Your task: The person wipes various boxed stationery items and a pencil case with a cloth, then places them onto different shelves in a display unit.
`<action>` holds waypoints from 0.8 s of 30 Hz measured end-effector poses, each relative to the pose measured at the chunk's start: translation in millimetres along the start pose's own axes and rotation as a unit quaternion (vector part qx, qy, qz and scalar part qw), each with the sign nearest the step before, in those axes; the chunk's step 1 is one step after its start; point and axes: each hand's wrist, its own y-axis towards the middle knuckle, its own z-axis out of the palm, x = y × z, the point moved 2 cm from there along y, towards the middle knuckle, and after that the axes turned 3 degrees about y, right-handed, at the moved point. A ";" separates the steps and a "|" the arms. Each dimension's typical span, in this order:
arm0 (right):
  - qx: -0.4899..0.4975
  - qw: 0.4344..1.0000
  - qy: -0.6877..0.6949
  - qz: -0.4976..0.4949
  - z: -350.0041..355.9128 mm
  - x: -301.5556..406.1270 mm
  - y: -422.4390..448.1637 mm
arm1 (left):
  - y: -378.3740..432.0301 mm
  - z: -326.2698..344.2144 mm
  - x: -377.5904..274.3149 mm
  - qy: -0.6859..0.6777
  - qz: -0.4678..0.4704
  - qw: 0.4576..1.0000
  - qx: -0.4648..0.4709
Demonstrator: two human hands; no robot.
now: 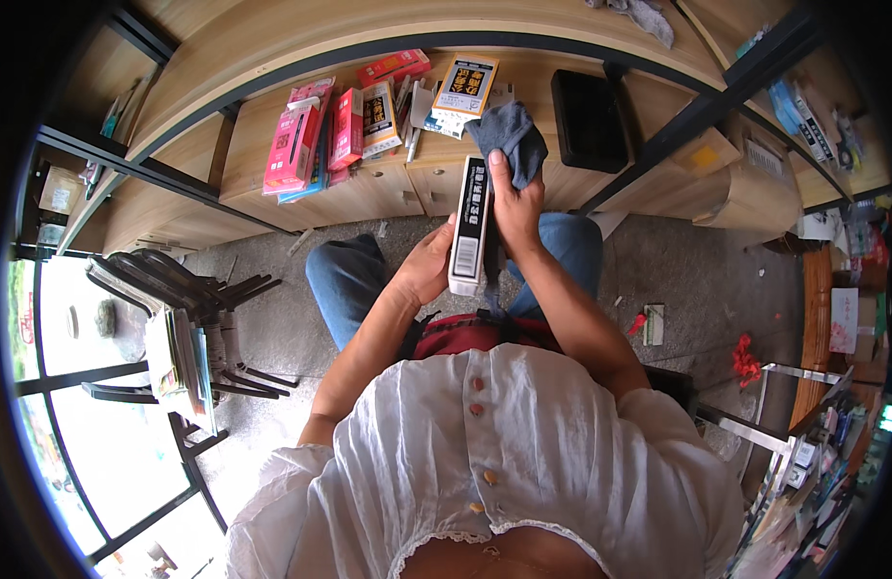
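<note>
My left hand [430, 262] grips the lower left side of a narrow black-and-white cardboard box [468, 231], held upright over my lap with a printed side towards the camera. On the box's right side is my right hand [517, 210], which holds a bunched grey-blue cloth [515, 141] with the thumb over it. Whether its fingers also press on the box is hard to tell. Beyond the hands, a white-and-orange box [466, 85] lies on a stack on the wooden shelf [536, 79]. Pink boxes [292, 148] and another orange-edged box [379, 116] lie left of it, with several pens [414, 137] between.
A black tray [591, 119] sits on the shelf at right. Dark metal shelf posts [656, 137] cross near it. Stacked chairs [192, 289] bearing papers [178, 362] stand at left. A cardboard box [754, 184] and a metal-framed rack [768, 434] with goods are at right. Red scraps [746, 360] lie on the floor.
</note>
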 end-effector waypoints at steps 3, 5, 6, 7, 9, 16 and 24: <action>-0.003 1.000 -0.009 0.004 1.9 0.6 -2.1 | 1.0 10.7 -7.3 0.069 0.079 0.993 -0.051; 0.010 0.998 -0.026 -0.048 3.0 0.0 -3.0 | 3.3 17.8 -16.7 -0.049 0.099 0.993 -0.048; 0.021 0.998 -0.041 -0.048 2.3 -1.2 -5.1 | 1.3 26.2 -26.3 -0.088 0.051 0.995 -0.004; 0.065 0.997 -0.043 -0.023 5.2 4.6 -8.7 | -1.6 29.5 -32.3 -0.108 0.062 0.992 0.019; 0.144 0.989 -0.023 -0.019 11.8 29.7 -20.6 | -0.3 16.7 -38.7 -0.161 0.017 0.987 0.020; 0.079 0.988 -0.115 -0.065 3.7 6.7 10.9 | -11.4 38.1 -30.1 -0.085 0.018 0.996 -0.023; -0.057 0.933 0.246 0.256 -30.2 9.3 36.8 | -13.8 12.0 -45.9 -0.212 0.006 0.975 0.060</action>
